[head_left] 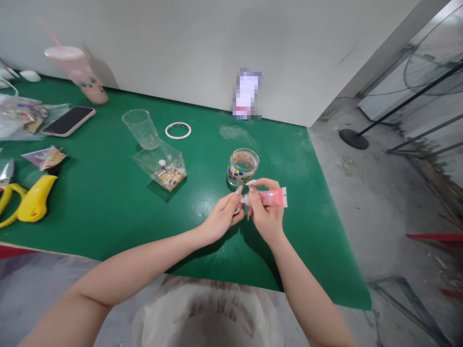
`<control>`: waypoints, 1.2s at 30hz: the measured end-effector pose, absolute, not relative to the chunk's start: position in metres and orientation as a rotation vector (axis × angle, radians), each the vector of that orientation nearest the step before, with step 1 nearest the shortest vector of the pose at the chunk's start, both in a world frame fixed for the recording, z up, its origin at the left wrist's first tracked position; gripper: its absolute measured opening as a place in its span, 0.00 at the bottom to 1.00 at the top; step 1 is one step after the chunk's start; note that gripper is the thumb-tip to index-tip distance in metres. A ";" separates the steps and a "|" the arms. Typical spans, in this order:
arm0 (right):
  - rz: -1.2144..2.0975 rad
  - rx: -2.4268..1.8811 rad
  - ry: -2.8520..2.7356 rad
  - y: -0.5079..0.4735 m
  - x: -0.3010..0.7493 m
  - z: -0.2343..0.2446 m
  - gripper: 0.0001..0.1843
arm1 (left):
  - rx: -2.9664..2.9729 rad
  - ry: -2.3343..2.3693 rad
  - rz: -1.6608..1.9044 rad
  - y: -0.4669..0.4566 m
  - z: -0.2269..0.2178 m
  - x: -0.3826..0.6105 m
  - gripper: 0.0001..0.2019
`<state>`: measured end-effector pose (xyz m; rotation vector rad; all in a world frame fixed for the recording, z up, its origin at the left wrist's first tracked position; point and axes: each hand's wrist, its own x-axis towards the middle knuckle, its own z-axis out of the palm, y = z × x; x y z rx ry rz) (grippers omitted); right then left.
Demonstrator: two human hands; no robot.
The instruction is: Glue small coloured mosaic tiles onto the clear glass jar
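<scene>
**Both hands on a pink glue tube above the green table**

The right hand point(265, 212) pinches a small pink tube point(275, 197) near its nozzle, while the left hand point(222, 217) closes thumb and fingers on the tip, apparently at the cap. A firm hold on the tube and a light twist at the tip should serve best. Just beyond stands a glass jar point(243, 166) ringed with mosaic pieces; farther left on the green table point(108, 202), a clear box of tiles point(161, 166).
</scene>
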<state>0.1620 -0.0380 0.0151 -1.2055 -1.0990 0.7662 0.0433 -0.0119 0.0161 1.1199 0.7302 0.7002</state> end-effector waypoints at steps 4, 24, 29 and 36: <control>0.726 -1.205 -1.157 -0.039 0.161 0.016 0.05 | 1.120 0.737 0.721 -0.012 0.016 0.043 0.25; 0.539 -1.178 -1.283 -0.038 0.162 0.009 0.06 | 1.167 0.747 0.753 -0.012 0.017 0.044 0.25; 0.542 -1.186 -1.285 -0.038 0.163 0.008 0.06 | 1.171 0.778 0.765 -0.014 0.013 0.044 0.25; 0.545 -1.189 -1.281 -0.038 0.162 0.008 0.06 | 1.187 0.834 0.787 -0.015 0.013 0.044 0.25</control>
